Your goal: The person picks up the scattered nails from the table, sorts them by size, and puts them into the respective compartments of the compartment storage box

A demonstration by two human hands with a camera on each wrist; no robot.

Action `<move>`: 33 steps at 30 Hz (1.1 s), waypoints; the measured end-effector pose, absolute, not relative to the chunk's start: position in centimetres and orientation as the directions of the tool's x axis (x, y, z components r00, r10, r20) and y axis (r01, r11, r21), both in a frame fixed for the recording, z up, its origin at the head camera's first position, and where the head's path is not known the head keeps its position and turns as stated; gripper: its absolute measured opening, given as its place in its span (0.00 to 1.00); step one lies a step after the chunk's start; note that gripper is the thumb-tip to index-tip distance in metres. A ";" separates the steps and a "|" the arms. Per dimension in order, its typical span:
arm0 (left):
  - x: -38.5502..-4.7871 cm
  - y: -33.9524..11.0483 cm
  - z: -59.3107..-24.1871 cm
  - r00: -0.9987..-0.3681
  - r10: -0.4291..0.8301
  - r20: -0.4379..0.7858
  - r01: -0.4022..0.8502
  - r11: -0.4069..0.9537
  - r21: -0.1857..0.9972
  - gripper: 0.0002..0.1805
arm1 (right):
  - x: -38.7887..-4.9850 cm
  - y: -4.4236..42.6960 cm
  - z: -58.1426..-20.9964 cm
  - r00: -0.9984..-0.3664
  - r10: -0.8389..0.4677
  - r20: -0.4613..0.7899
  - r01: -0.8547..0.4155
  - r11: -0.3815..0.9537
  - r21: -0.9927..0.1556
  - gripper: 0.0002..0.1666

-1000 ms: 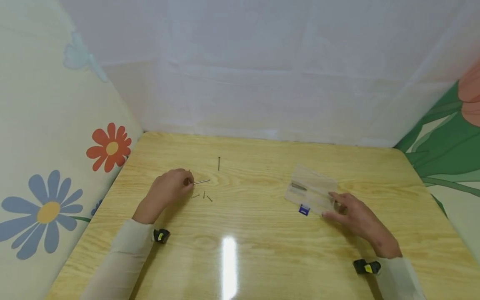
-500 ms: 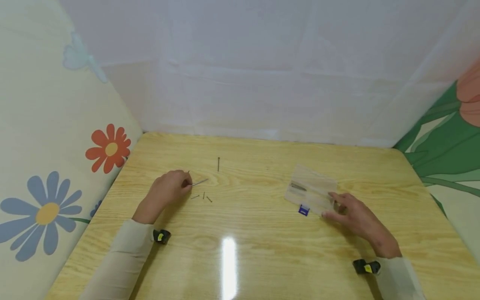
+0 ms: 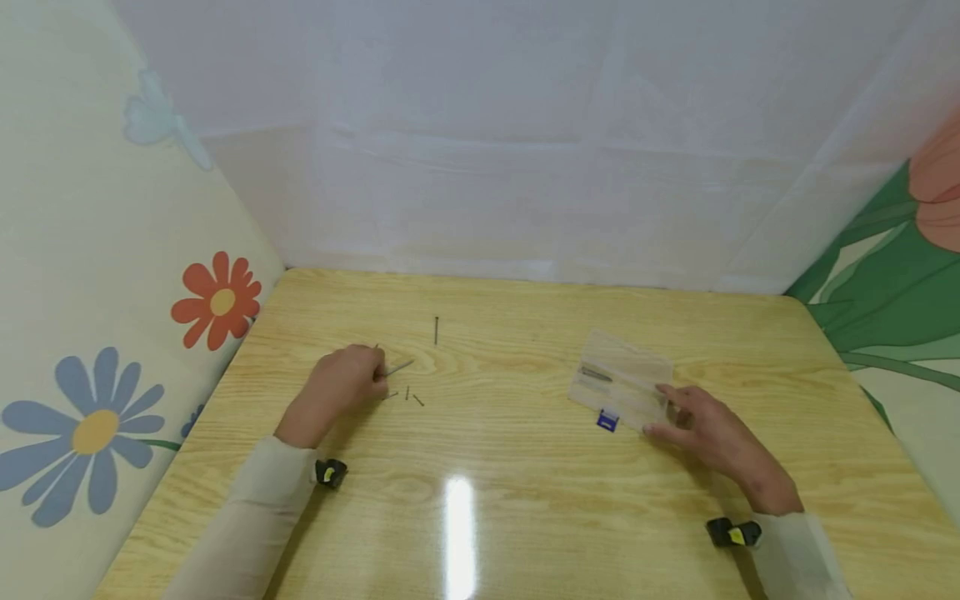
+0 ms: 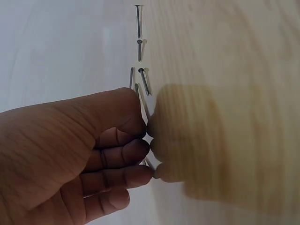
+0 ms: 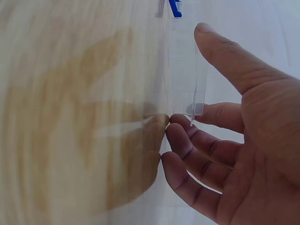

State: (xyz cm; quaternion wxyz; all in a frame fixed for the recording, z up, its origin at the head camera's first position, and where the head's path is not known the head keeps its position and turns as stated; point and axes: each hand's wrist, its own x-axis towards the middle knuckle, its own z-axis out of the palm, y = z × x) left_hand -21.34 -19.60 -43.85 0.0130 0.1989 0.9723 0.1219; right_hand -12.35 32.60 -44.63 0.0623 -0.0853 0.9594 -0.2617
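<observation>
My left hand point(image 3: 341, 385) rests low at the table's left, thumb and fingertips pinching a long nail point(image 3: 399, 367) that points out to the right. In the left wrist view the left hand point(image 4: 93, 150) partly hides this nail point(image 4: 143, 103). Small nails point(image 3: 418, 400) lie beside the fingers, and a longer nail point(image 3: 437, 331) lies farther back. At the right, my right hand point(image 3: 712, 433) holds the end of a clear plastic box point(image 3: 637, 375) with a blue latch point(image 3: 607, 421); dark nails point(image 3: 597, 374) are inside. The right wrist view shows the right hand point(image 5: 234, 131) with bent fingers at the box's end point(image 5: 185, 84).
The wooden table point(image 3: 525, 500) meets a white cloth backdrop point(image 3: 480, 167). A flower-printed wall covering point(image 3: 67, 275) stands along the left, with another printed covering point(image 3: 900, 275) at the right. Light glares off the table's front middle.
My left hand has shifted slightly toward me, and the nail in its fingers has tilted a little. The right hand and the box have hardly moved.
</observation>
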 end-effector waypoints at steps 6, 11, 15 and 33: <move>-21.5 -19.5 -43.8 -0.921 0.391 0.003 0.379 0.891 0.252 0.06 | -12.4 32.6 -44.7 -0.978 -0.196 -0.073 -0.132 0.848 -0.514 0.47; -21.4 -19.6 -43.7 -0.918 0.397 -0.002 0.382 0.883 0.273 0.07 | -12.3 32.6 -44.7 -0.979 -0.190 -0.078 -0.123 0.846 -0.518 0.47; -21.4 -19.5 -43.6 -0.908 0.418 0.016 0.405 0.870 0.281 0.08 | -12.4 32.6 -44.6 -0.979 -0.189 -0.079 -0.122 0.849 -0.514 0.47; -21.1 -14.0 -42.4 -0.846 0.530 0.064 0.524 0.800 0.294 0.06 | -12.4 32.5 -44.5 -0.980 -0.175 -0.097 -0.099 0.847 -0.523 0.48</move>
